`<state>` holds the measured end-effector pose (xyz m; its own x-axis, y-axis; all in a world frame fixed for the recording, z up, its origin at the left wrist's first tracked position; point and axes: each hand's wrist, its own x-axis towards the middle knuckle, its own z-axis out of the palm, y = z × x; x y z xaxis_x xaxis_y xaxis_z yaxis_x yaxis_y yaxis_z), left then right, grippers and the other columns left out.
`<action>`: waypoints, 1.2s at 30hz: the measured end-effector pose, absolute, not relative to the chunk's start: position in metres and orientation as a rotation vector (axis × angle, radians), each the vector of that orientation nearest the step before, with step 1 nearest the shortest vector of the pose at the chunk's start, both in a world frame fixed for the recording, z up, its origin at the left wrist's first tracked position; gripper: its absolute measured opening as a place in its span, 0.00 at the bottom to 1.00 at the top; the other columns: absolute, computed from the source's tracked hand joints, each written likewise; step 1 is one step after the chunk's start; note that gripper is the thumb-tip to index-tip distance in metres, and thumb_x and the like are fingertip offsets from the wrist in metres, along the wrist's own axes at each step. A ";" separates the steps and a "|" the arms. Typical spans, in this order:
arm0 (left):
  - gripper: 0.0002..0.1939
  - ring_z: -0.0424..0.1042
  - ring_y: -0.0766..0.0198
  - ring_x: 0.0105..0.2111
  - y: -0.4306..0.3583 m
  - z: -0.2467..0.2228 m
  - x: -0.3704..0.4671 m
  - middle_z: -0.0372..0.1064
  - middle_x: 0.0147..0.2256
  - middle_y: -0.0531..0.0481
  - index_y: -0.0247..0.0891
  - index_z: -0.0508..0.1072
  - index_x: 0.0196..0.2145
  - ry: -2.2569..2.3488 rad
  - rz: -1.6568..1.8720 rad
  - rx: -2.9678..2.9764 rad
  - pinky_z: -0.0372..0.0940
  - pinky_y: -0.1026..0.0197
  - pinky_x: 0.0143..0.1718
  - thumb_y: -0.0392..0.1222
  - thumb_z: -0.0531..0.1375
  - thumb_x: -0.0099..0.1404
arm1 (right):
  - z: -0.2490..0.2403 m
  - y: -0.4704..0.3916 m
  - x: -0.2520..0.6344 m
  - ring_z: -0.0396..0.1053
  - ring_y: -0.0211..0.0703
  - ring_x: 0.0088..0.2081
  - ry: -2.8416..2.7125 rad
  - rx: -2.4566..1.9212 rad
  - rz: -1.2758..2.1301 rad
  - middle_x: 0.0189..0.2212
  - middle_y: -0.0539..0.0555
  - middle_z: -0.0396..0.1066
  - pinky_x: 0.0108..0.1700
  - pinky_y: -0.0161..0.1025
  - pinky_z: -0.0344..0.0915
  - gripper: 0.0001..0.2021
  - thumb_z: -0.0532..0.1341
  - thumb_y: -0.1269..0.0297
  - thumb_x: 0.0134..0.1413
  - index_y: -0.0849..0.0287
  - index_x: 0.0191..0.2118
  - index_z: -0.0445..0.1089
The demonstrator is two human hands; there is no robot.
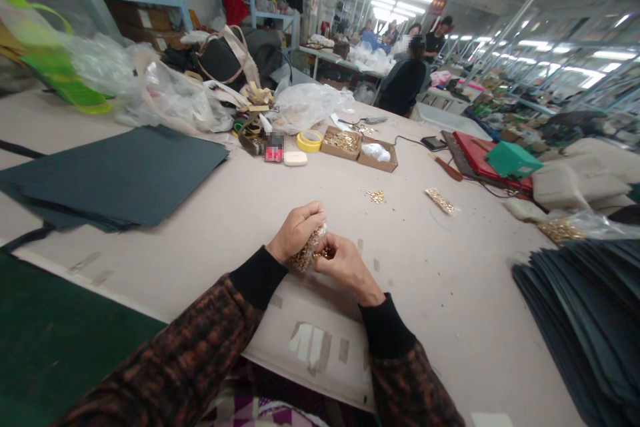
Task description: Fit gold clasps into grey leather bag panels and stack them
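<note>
My left hand (299,232) is closed around the top of a clear plastic bag of small gold metal pieces (303,259), just above the table near its front edge. Close beside it, my right hand (345,265) has its thumb and fingers pinched at the bag's side, where gold pieces show. The fingertips partly hide what they grip. On the table beyond my hands lies a small loose pile of gold pieces (376,196). Farther right is another small clear packet of gold pieces (441,201).
Dark sheets (115,177) lie stacked at left, with another dark stack (580,320) at right. Toward the back stand a cardboard tray of gold pieces (341,141), yellow tape (309,141) and plastic bags (313,105). A green box (513,160) rests on a red case. People are in the background.
</note>
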<state>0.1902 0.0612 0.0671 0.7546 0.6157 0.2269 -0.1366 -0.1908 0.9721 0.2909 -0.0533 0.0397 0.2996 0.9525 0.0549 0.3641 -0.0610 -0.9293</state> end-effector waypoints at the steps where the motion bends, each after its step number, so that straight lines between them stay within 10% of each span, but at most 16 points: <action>1: 0.12 0.54 0.68 0.23 0.061 0.067 0.190 0.55 0.22 0.58 0.39 0.62 0.24 0.386 0.712 1.641 0.52 0.63 0.25 0.45 0.56 0.62 | 0.038 -0.052 0.291 0.58 0.34 0.25 -1.207 -1.610 0.789 0.21 0.46 0.64 0.28 0.32 0.56 0.03 0.61 0.70 0.39 0.60 0.25 0.66; 12: 0.11 0.53 0.69 0.21 0.070 0.061 0.189 0.53 0.21 0.59 0.39 0.62 0.25 0.425 0.785 1.569 0.51 0.64 0.24 0.44 0.54 0.63 | 0.033 -0.046 0.296 0.65 0.35 0.22 -0.835 -1.380 1.150 0.20 0.45 0.67 0.27 0.32 0.62 0.08 0.62 0.70 0.33 0.60 0.28 0.68; 36: 0.20 0.58 0.66 0.21 0.070 0.055 0.184 0.53 0.21 0.58 0.42 0.56 0.22 0.403 0.972 1.945 0.56 0.64 0.24 0.53 0.49 0.69 | 0.045 -0.042 0.272 0.70 0.41 0.28 -0.977 -1.840 0.679 0.24 0.51 0.72 0.27 0.33 0.59 0.05 0.63 0.68 0.40 0.62 0.27 0.74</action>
